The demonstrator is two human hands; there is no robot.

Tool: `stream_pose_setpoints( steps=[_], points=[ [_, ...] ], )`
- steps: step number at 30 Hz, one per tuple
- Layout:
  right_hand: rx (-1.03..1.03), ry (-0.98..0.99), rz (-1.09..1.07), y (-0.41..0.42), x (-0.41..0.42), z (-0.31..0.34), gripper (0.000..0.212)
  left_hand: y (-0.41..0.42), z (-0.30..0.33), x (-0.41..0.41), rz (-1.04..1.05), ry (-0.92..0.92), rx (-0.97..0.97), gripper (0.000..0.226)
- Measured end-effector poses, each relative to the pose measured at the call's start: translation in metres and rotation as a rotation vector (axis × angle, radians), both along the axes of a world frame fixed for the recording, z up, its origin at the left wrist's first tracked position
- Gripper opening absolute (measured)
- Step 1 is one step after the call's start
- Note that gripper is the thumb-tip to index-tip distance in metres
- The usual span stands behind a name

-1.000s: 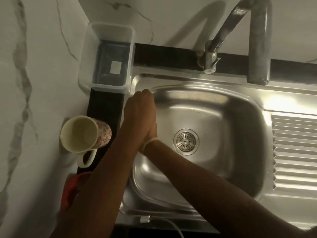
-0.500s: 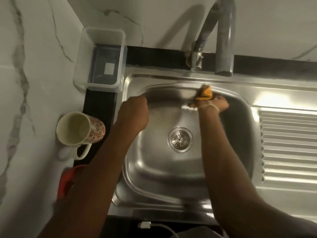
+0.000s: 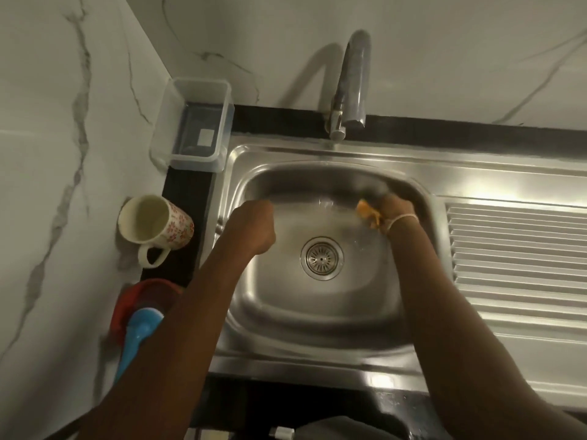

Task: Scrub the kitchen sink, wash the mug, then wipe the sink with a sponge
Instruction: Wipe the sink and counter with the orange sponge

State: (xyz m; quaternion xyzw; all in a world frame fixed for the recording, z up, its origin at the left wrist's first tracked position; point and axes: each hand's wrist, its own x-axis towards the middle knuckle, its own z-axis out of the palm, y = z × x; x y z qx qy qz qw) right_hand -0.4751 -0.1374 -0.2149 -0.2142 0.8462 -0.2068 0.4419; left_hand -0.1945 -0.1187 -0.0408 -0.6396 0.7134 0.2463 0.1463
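The steel sink (image 3: 320, 319) has a round drain (image 3: 322, 257) in its basin. My right hand (image 3: 394, 208) grips an orange sponge (image 3: 365, 210) and presses it against the back right wall of the basin. My left hand (image 3: 254, 225) hangs over the basin's left side with fingers curled, holding nothing that I can see. A white mug (image 3: 155, 227) with a red flower pattern lies on its side on the dark counter strip left of the sink, its handle toward me.
A curved faucet (image 3: 351, 90) rises behind the basin. A clear plastic container (image 3: 193, 122) sits at the back left corner. A red bowl (image 3: 143, 300) with a blue-handled brush (image 3: 136, 341) lies near left. The ribbed drainboard (image 3: 521, 262) extends right.
My right hand came out from under my left arm with the sponge and swept along the back wall to the right. My left hand stayed at the left side.
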Motion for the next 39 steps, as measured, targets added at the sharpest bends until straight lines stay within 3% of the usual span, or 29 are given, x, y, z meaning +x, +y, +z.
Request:
stream_pose_setpoints(
  steps=[2, 4, 7, 13, 17, 22, 27, 32, 35, 39],
  points=[
    [0.044, 0.188, 0.204, 0.019, 0.025, 0.012, 0.044, 0.014, -0.004, -0.003, 0.021, 0.012, 0.039, 0.037],
    [0.042, 0.423, 0.351, 0.061, 0.033, -0.007, 0.067, 0.026, -0.009, -0.005, 0.034, 0.034, 0.074, 0.038],
    [0.014, 0.724, 0.713, 0.103, 0.04, -0.051, 0.063, 0.042, -0.019, -0.008, 0.021, 0.049, 0.142, 0.036],
    [0.143, 0.742, 0.957, 0.098, 0.026, -0.063, 0.09, 0.057, -0.03, -0.001, -0.015, 0.018, 0.203, 0.037],
    [0.186, 0.785, 1.017, 0.099, 0.013, -0.066, 0.09, 0.058, -0.037, 0.0, -0.097, -0.005, 0.228, 0.037],
    [0.028, 0.694, 0.833, 0.11, 0.019, -0.095, 0.103, 0.053, -0.046, -0.003, -0.175, 0.016, 0.265, 0.038],
    [-0.045, 0.761, 0.648, 0.078, 0.045, -0.094, 0.094, 0.047, -0.055, 0.014, -0.187, 0.039, 0.302, 0.041],
    [-0.084, 0.7, 0.548, 0.036, 0.096, -0.098, 0.091, 0.045, -0.061, 0.025, -0.193, 0.062, 0.317, 0.039],
    [-0.141, 0.69, 0.616, 0.02, 0.131, -0.102, 0.088, 0.048, -0.064, 0.028, -0.216, 0.06, 0.344, 0.036],
    [-0.259, 0.661, 0.892, 0.016, 0.173, -0.108, 0.077, 0.044, -0.061, 0.033, -0.25, -0.015, 0.239, 0.03]
  ],
)
